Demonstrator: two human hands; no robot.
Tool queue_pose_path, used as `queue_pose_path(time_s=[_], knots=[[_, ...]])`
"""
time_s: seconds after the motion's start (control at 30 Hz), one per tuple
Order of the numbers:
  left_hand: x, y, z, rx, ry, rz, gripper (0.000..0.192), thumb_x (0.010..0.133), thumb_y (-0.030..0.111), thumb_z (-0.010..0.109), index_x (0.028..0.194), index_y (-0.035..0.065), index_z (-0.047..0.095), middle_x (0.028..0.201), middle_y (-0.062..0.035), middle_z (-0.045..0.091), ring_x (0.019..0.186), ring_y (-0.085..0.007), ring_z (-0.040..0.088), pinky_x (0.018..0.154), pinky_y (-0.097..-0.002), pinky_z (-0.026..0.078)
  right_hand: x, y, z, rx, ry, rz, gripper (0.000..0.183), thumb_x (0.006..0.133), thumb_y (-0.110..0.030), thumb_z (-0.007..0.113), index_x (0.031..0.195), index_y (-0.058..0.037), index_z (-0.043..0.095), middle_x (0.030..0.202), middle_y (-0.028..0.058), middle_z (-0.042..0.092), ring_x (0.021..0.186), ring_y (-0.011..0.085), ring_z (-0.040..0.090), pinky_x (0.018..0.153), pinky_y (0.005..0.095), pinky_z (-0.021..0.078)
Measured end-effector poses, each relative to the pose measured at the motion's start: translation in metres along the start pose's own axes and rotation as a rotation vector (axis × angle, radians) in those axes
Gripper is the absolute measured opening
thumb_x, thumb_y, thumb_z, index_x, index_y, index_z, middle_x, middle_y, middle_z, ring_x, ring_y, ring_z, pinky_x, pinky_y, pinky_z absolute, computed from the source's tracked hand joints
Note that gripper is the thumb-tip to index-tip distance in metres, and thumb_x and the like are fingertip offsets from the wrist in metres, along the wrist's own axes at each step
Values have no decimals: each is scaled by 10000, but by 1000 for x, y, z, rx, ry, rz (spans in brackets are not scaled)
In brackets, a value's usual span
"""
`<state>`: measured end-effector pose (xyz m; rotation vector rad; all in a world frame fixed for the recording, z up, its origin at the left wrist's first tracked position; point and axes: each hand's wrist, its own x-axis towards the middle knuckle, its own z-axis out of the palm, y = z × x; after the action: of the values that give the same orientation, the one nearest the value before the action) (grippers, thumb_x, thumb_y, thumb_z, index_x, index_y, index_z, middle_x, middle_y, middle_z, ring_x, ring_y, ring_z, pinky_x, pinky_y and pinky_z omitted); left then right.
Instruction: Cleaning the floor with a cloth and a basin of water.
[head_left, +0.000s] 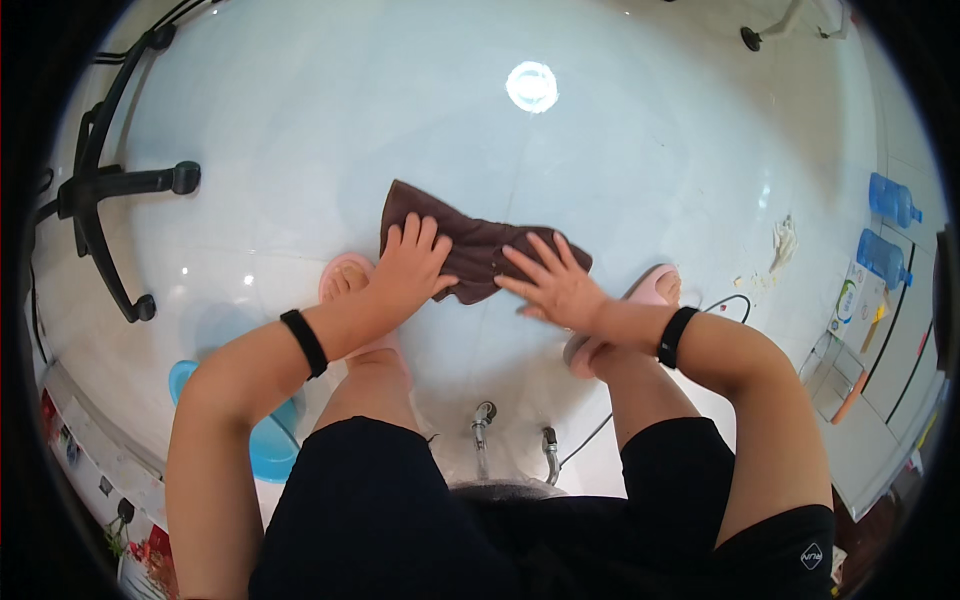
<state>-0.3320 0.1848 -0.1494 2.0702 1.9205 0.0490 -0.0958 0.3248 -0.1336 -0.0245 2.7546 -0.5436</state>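
Observation:
A dark brown cloth (472, 236) lies wrinkled on the glossy white floor (600, 165) between and a little ahead of my feet. On its left part rests my left hand (415, 259), palm down with the fingers spread. My right hand (555, 281) is slightly blurred, its fingers apart over the cloth's right part, the thumb side near the lower edge. Neither hand is closed around the cloth. The palms and whatever lies beneath them are hidden. Small light crumbs show on the cloth between the hands.
A black wheeled chair base (94, 187) stands at left, a blue basin (274, 442) behind my left arm. Crumpled white tissue (784, 244) and crumbs lie at right, near blue water bottles (892, 201) and a carton (855, 304). Metal caster legs (481, 435) and a black cable are close behind my feet.

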Motion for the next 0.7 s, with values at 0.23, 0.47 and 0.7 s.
queue_pose_path(time_s=[0.23,0.47,0.7], knots=[[114,-88,-20,265,322,-388,597,832,400,601,1275,37,433,1291,-198,415,1155,-379,407,905,-482,381,130,113,-64,-230,294,265,608,836,-473,558,1382,-277,376,1486,81,241,1354,358,214,1067,566,201],[30,-119,-4,129,349,-605,735,777,249,662,1385,27,315,1338,-228,377,1056,-380,439,941,-428,398,217,46,-68,-73,197,247,588,893,-538,413,1371,-195,401,1498,100,232,1350,410,197,1028,642,175],[-139,-128,48,193,90,-823,800,845,388,579,1396,-64,215,1431,-320,175,1280,-561,162,998,-642,219,225,-81,-22,84,179,-191,533,857,-444,528,1329,-204,471,1456,37,327,1355,338,233,1087,579,137]])
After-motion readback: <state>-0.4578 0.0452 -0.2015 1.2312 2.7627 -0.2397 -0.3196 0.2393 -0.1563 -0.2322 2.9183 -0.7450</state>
